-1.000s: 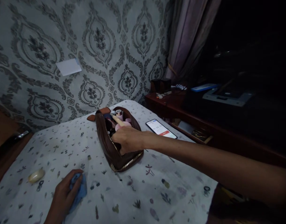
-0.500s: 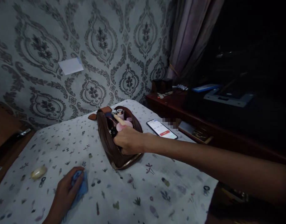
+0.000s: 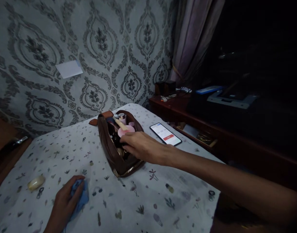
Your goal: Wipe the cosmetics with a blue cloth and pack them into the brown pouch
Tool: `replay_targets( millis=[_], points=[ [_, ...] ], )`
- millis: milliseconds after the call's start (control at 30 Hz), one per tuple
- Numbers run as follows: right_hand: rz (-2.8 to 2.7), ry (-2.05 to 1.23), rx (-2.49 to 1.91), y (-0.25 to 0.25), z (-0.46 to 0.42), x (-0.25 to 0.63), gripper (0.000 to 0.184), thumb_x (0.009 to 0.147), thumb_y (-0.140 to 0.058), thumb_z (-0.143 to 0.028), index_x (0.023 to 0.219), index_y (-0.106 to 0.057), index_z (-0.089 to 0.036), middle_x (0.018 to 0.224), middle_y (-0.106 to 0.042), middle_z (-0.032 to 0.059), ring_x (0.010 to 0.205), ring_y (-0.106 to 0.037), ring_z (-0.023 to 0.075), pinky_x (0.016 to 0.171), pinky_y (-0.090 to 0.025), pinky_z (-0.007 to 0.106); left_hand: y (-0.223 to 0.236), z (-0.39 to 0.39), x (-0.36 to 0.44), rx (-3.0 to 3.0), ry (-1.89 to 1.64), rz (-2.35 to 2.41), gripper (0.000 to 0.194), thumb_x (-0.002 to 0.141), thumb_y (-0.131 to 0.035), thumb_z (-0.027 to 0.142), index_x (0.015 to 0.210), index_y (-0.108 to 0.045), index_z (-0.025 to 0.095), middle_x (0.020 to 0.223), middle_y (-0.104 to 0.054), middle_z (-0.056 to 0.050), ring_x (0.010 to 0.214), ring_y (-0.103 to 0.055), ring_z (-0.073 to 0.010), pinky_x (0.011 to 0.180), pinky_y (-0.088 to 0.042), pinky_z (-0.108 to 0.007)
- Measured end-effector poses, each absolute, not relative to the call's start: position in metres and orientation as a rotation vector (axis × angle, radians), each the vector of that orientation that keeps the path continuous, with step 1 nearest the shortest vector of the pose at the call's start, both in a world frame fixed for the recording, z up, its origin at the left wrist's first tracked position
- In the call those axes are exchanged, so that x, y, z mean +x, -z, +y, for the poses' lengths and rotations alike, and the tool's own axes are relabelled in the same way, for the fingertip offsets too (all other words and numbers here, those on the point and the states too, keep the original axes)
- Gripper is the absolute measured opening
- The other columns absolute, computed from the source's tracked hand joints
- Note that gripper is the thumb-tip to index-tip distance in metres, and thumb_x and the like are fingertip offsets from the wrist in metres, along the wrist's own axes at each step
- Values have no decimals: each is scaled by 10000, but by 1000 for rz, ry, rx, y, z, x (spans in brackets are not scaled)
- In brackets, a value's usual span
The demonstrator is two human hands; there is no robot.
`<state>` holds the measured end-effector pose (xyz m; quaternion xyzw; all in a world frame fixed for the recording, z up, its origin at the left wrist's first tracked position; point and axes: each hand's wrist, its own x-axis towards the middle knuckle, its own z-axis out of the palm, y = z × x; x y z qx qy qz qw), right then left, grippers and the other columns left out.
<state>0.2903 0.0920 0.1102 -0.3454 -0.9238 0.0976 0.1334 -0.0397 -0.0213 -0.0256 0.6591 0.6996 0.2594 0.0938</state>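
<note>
A brown toiletry bag (image 3: 107, 149) lies unzipped on the patterned cloth, its gold zip running along the rim. Inside it are a pink round container (image 3: 126, 130), a cream-coloured tube (image 3: 120, 123), a silver-topped pink bottle (image 3: 122, 118) and darker items that I cannot make out. My right hand (image 3: 143, 145) reaches over the bag's right side, its fingertips just below the pink container. Thumb and fingers are slightly apart, and nothing shows between them. Farther left, my left hand (image 3: 64, 200) rests on the bed with its fingers wrapped round a crumpled blue cloth (image 3: 82, 195).
A cream oval object (image 3: 36, 183) lies at the left. Right of the bag is a phone (image 3: 165, 134) with a lit timer screen. A dark red desk (image 3: 160, 105) with an open drawer (image 3: 199, 137) borders the right side; a patterned wall (image 3: 97, 38) stands behind.
My right hand has drawn up and slightly back from deeper in the bag, uncovering more of its contents. My left hand stays on the blue cloth. The view has shifted a little.
</note>
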Motion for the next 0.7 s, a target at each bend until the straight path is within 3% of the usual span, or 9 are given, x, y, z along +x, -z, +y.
replay_targets(
  millis=[133,367,700],
  points=[
    [-2563,-427,-1009,-102,85,309,112,903,-608,-146,997,-667,-160,993,-711,64,855,-645,177,669,-382,251,28,-21,-44,1949,-767,2082,430,864,-497,602,1005,-668,234,772,-722,20,529,-604,-153,555,-517,-243],
    [-2598,-570,-976,-99,91,301,104,864,-629,-89,820,-680,-168,751,-656,-5,666,-555,110,588,-294,226,23,-20,-39,1963,-772,2097,416,857,-510,604,976,-677,242,768,-729,16,547,-622,-164,546,-524,-242],
    [-2623,-538,-1038,-96,102,288,81,853,-652,-119,823,-708,-169,738,-647,12,659,-528,116,570,-270,231,16,-19,-29,1940,-832,2107,427,845,-501,608,947,-676,233,779,-719,3,507,-580,-158,529,-505,-261]
  ],
)
